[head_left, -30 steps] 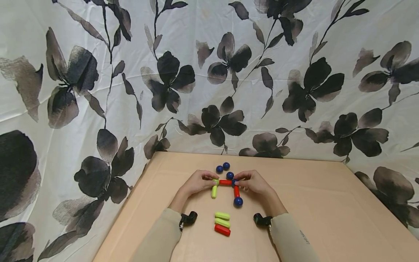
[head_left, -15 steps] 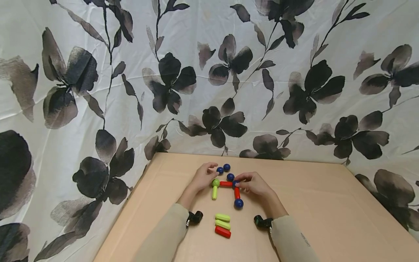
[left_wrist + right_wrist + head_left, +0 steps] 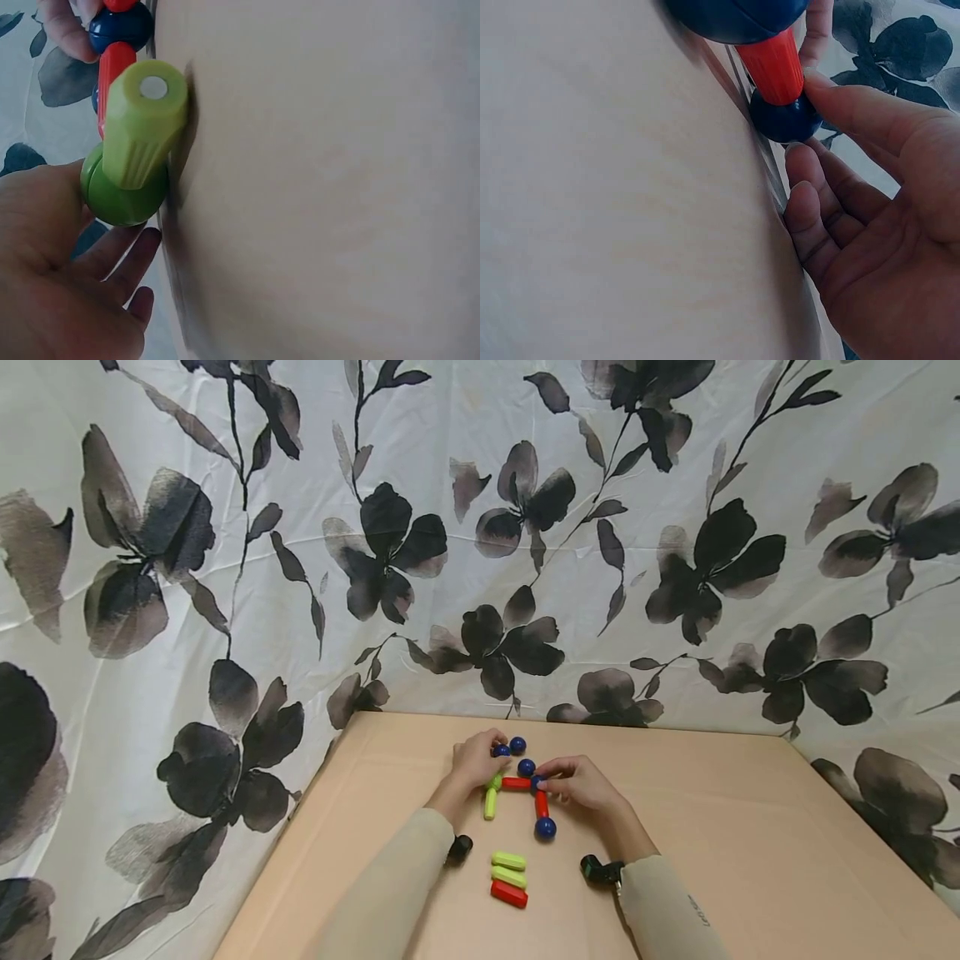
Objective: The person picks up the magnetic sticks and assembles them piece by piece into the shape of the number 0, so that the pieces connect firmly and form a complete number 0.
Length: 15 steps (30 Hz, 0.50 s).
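Observation:
A small figure of magnetic rods and balls lies on the table. Its green ball (image 3: 124, 187) joins a lime rod (image 3: 491, 803) and a red rod (image 3: 516, 783). At the other end of that red rod, my right hand (image 3: 581, 783) pinches a blue ball (image 3: 784, 116) between thumb and fingers. A second red rod (image 3: 542, 804) runs from it to a nearer blue ball (image 3: 545, 828). My left hand (image 3: 476, 762) has thumb and fingers around a loose blue ball (image 3: 502, 751) behind the green one; its fingertips are partly hidden.
Another blue ball (image 3: 517, 745) lies beside the left hand's ball, and one more blue ball (image 3: 527, 767) sits behind the red rod. Two lime rods (image 3: 508, 861) and a red rod (image 3: 509, 894) lie nearer me. A floral curtain (image 3: 420, 635) hangs behind the table (image 3: 712, 810).
My left hand has let go of the green ball, moved away from me and slightly right, and taken hold of a loose blue ball. The right hand has stayed at its ball.

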### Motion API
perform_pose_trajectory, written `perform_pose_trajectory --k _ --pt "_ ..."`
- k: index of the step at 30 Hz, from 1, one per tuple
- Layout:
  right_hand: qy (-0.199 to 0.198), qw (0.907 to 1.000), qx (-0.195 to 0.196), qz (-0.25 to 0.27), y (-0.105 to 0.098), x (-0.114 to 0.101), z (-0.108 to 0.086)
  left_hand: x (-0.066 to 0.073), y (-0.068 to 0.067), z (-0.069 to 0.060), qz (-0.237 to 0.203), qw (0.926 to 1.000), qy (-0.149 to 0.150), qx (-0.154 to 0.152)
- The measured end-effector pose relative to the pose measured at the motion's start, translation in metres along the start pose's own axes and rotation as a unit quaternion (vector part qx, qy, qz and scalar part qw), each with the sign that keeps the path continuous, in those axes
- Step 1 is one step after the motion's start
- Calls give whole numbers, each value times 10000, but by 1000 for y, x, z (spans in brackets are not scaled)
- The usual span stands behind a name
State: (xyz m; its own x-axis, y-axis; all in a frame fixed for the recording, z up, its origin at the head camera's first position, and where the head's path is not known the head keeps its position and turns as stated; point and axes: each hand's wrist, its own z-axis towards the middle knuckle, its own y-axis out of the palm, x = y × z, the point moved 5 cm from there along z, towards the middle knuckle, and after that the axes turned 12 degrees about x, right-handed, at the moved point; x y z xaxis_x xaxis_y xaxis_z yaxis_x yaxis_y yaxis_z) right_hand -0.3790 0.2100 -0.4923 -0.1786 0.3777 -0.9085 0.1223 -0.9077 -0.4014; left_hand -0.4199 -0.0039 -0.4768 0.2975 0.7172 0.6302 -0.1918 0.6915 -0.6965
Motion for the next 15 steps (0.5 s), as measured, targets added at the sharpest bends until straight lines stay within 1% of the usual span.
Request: perform_pose_trajectory --k 3,7,9,12,15 --pt "22 10000 11 -13 1 1 1 1 0 0 68 10000 -62 -32" --pt "69 10000 50 -12 1 2 2 0 -2 0 -221 9996 -147 98" --pt "74 9999 64 -32 0 2 1 -3 -4 -1 -438 9987 -166 179" --pt "83 9999 71 -58 0 2 1 -8 -11 -3 -849 9959 -231 212" --pt "24 10000 64 -52 0 1 2 -14 -22 -7 -1373 9898 -295 254"
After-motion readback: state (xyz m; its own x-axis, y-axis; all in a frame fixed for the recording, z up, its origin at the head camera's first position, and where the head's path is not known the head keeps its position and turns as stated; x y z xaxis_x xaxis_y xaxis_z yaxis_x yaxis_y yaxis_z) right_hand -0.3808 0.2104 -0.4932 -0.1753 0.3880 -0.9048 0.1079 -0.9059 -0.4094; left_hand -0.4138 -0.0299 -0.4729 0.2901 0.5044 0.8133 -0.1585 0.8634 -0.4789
